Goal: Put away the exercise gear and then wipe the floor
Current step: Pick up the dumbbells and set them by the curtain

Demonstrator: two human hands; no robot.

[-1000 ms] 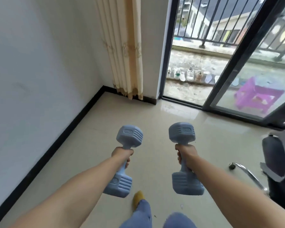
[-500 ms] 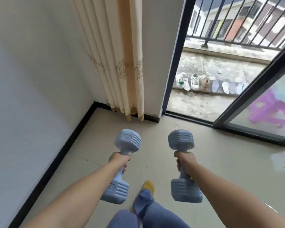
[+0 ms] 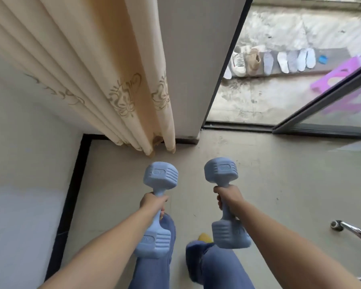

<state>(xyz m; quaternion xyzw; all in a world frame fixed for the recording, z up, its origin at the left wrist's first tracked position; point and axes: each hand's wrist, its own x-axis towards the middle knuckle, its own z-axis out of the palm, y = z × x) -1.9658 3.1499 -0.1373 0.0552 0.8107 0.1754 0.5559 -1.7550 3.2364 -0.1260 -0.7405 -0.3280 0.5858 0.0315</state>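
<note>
I hold two light blue dumbbells upright above the beige tiled floor (image 3: 279, 184). My left hand (image 3: 153, 203) is wrapped around the handle of the left dumbbell (image 3: 162, 176). My right hand (image 3: 227, 195) grips the handle of the right dumbbell (image 3: 221, 171). Both heads of each dumbbell show above and below my fists. Blue trouser legs and a yellow shoe tip (image 3: 204, 237) are below the dumbbells.
A cream curtain (image 3: 104, 80) hangs in the room corner just ahead, beside a white wall (image 3: 19, 163) with black skirting (image 3: 75, 178). An open sliding door (image 3: 321, 107) at the right leads to a balcony with shoes (image 3: 252, 61) and a purple stool (image 3: 346, 84). A chrome chair leg with castor (image 3: 338, 225) is at the right.
I have walked closer to the curtain corner. The view has tilted down and the dumbbells stay gripped in both hands. The chair leg has come back into view at the right.
</note>
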